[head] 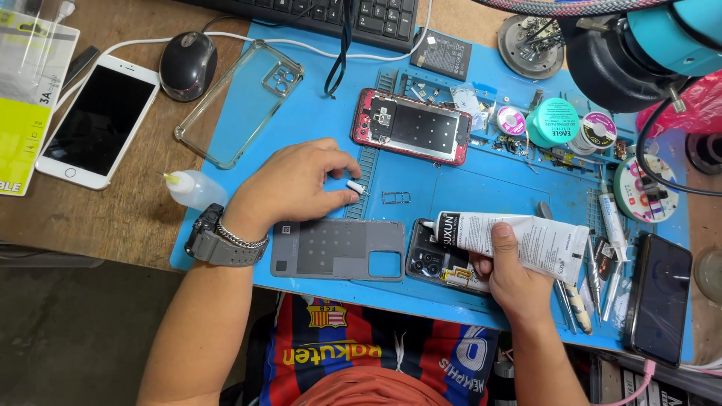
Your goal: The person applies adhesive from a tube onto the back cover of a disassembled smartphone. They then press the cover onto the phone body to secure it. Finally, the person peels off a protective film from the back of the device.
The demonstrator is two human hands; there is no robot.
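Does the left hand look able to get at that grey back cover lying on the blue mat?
Probably yes. The left hand rests on the blue mat just above the grey back cover, pinching a small white cap; nothing lies between them, though its fingers are occupied.

A bright blue work mat (316,120) is spread over a brown wooden table (113,210). A white glue tube (519,239) with black print is seen in the right hand (515,282), and a small white cap (355,187) at the left hand (297,184). A grey back cover (338,249), a red-framed opened phone (411,125) with a black inside, a white phone (99,120) with a black screen, a black mouse (188,65) and a shirt (376,353) striped red and dark blue are also shown.
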